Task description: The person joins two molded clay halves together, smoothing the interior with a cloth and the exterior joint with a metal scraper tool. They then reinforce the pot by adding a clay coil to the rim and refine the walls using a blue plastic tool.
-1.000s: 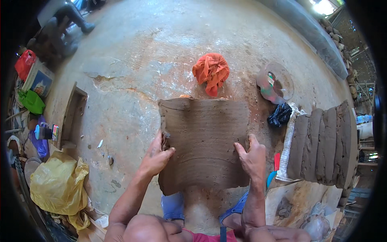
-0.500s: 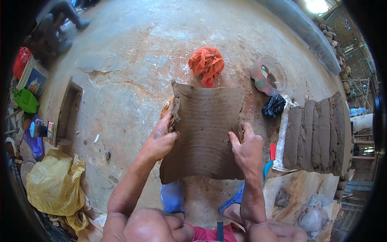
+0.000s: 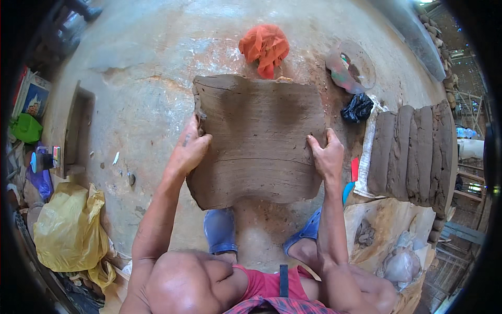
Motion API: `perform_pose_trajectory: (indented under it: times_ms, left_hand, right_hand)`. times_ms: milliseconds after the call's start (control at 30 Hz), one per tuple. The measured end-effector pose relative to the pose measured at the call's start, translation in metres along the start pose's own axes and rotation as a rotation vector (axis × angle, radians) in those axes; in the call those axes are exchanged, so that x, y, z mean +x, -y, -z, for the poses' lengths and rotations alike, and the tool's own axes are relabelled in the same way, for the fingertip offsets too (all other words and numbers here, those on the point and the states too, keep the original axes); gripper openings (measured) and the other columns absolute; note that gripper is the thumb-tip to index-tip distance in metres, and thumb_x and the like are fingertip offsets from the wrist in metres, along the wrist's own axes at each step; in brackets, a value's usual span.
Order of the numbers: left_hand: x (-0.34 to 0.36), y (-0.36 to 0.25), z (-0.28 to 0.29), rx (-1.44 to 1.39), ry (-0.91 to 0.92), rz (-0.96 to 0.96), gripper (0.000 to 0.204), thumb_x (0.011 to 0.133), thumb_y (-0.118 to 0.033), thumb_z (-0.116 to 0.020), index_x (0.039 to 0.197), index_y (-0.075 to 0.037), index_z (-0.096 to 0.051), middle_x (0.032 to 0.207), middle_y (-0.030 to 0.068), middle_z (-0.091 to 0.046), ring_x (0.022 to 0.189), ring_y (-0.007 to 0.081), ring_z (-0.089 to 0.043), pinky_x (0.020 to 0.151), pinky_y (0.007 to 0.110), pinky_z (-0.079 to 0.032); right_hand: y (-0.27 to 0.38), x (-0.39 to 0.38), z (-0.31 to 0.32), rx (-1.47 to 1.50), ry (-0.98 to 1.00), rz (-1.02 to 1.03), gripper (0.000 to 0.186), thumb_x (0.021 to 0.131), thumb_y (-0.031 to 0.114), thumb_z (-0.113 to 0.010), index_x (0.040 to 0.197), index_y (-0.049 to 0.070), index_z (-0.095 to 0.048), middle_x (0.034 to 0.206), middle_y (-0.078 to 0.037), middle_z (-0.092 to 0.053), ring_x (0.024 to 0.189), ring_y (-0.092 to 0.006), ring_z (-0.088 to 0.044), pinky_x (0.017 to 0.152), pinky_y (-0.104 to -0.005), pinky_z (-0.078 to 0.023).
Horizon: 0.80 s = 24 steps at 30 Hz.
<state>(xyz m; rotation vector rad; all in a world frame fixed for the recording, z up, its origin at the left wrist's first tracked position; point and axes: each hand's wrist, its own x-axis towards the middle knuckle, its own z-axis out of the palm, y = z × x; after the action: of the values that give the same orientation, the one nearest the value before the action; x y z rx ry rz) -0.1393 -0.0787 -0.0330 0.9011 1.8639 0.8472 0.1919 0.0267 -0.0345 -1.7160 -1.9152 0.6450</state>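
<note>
A wide, thin slab of brown wet clay (image 3: pixel 256 146) is held up in front of me, sagging a little between its sides, with a ragged left edge. My left hand (image 3: pixel 192 146) is closed on its left edge, thumb on top. At the right edge my right hand (image 3: pixel 328 154) grips it the same way; the fingers underneath are hidden. Just beyond the slab's far edge sits a bundle wrapped in orange cloth (image 3: pixel 265 47). The slab covers most of whatever lies below it; only a bit of something orange peeks out at its far edge.
To the right, several thick clay slabs (image 3: pixel 410 154) stand side by side on white cloth. Near them are a black plastic bag (image 3: pixel 357 108) and a round basin (image 3: pixel 349 68). A wooden frame (image 3: pixel 73 128) and a yellow plastic bag (image 3: pixel 70 227) are on the left.
The slab has spread wider and flatter between my hands, and its near edge has lifted. Both hands stay on its edges and are farther apart. My view has shifted slightly.
</note>
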Motion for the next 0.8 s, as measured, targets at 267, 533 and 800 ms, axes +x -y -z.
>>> perform_pose_trajectory:
  times_ms: [267,533,800]
  left_hand:
    - [0.051,0.026,0.051,-0.246,0.108,-0.076,0.08,0.093,-0.052,-0.07,0.147,0.004,-0.054,0.154,0.0212,-0.051,0.134,0.0318,-0.054,0.114,0.04,-0.042]
    - [0.085,0.019,0.019,-0.624,0.229,-0.094,0.069,0.096,-0.036,-0.067,0.153,-0.001,-0.048,0.134,0.0095,-0.067,0.117,0.0234,-0.063,0.105,0.037,-0.047]
    - [0.068,-0.026,-0.008,0.03,0.145,-0.514,0.08,0.097,-0.016,-0.058,0.165,0.003,-0.021,0.168,0.0186,-0.037,0.152,0.0255,-0.038,0.123,0.034,-0.028]
  right_hand:
    - [-0.056,0.043,-0.007,0.211,0.137,-0.142,0.067,0.104,0.058,-0.058,0.117,-0.007,-0.069,0.103,-0.019,-0.074,0.103,-0.0204,-0.067,0.095,-0.0359,-0.05]
    - [-0.035,0.103,-0.031,0.5,0.314,0.145,0.058,0.102,0.033,-0.067,0.145,-0.005,-0.055,0.139,-0.017,-0.067,0.124,-0.0211,-0.064,0.109,-0.0369,-0.046]
    - [0.034,0.065,-0.025,-0.052,0.179,0.212,0.055,0.098,0.013,-0.064,0.15,0.0,-0.05,0.133,-0.034,-0.062,0.125,-0.0454,-0.061,0.106,-0.0489,-0.05]
